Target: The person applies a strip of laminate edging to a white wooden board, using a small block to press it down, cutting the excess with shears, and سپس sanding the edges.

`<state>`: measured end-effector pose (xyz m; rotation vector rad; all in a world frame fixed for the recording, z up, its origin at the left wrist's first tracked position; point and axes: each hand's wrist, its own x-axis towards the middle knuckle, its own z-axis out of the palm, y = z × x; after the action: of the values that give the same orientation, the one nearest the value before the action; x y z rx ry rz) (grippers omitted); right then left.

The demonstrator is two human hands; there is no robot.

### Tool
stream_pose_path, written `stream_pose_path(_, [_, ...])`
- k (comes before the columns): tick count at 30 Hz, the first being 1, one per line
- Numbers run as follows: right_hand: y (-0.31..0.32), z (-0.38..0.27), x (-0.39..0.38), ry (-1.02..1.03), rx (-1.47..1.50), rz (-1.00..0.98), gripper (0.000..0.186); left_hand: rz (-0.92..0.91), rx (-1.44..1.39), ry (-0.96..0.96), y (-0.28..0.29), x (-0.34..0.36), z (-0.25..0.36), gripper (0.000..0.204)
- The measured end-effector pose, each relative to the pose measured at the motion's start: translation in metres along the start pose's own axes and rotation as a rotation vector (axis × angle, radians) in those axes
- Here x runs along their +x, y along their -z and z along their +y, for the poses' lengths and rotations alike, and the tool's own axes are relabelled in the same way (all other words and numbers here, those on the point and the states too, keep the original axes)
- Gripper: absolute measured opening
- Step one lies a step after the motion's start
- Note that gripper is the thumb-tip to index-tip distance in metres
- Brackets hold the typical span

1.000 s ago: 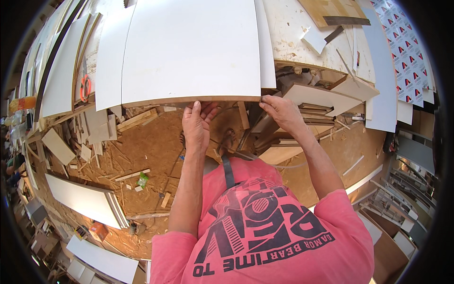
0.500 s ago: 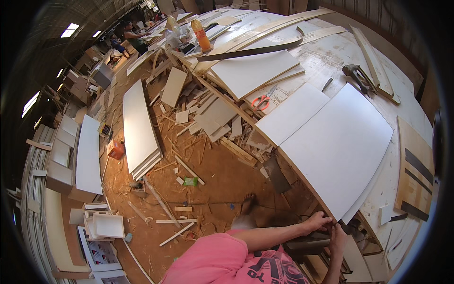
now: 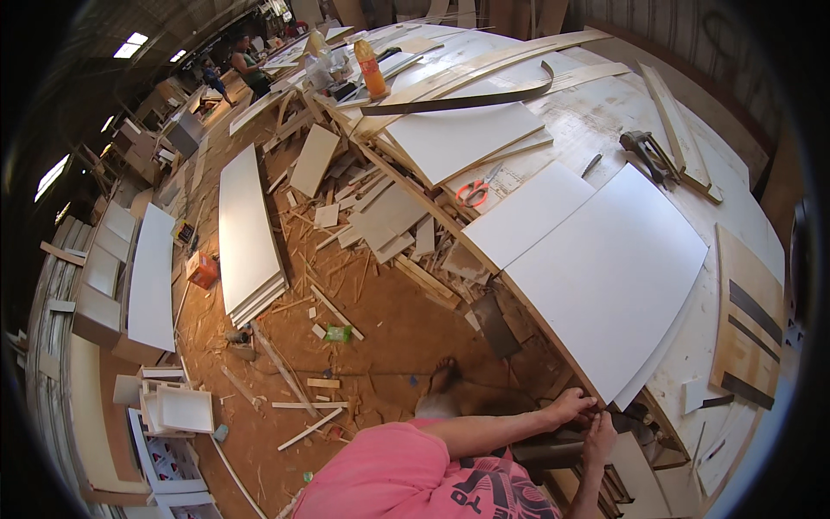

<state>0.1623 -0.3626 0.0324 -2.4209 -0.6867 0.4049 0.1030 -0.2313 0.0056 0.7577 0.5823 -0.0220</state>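
Your left hand (image 3: 572,406) and right hand (image 3: 598,439) are close together at the near corner of the large white panel (image 3: 609,277), fingers curled in at its edge; can't tell whether either one actually pinches anything, fingertips too small and partly hidden. The panel lies flat on the workbench (image 3: 575,130), its long edge along the bench side, with a smaller white panel (image 3: 532,212) just beside it. Orange-handled scissors (image 3: 472,193) lie near that smaller one. A dark metal tool (image 3: 647,157) sits past your panel's far end; a plywood board (image 3: 733,346) with dark strips (image 3: 755,311) lies to the right. Wood offcuts (image 3: 385,212) litter the floor to your left.
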Motion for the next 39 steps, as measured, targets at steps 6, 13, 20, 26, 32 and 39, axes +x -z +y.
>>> stream_pose_path(6, [-0.007,-0.002,-0.004,-0.002,0.046,0.026,0.019,-0.01,-0.005,-0.023,0.002,-0.005,0.001,0.03])
stream_pose_path(13, [-0.004,-0.034,-0.01,-0.085,0.048,0.215,0.022,0.011,-0.043,-0.002,-0.004,-0.005,0.009,0.021])
stream_pose_path(20, [0.061,-0.028,-0.008,-0.291,0.357,0.254,0.034,-0.062,-0.027,0.07,-0.003,-0.006,0.019,0.029])
stream_pose_path(26, [0.132,-0.102,-0.018,-0.106,0.575,0.502,0.036,-0.313,0.323,0.232,0.014,-0.043,0.018,0.051])
stream_pose_path(32, [0.174,-0.2,0.0,0.367,1.041,0.687,0.041,-0.832,0.877,-0.128,0.0,-0.095,0.037,0.067])
stream_pose_path(39, [0.2,-0.258,0.021,0.773,1.54,0.216,0.042,-0.385,0.971,-0.614,0.046,-0.104,0.098,0.039])
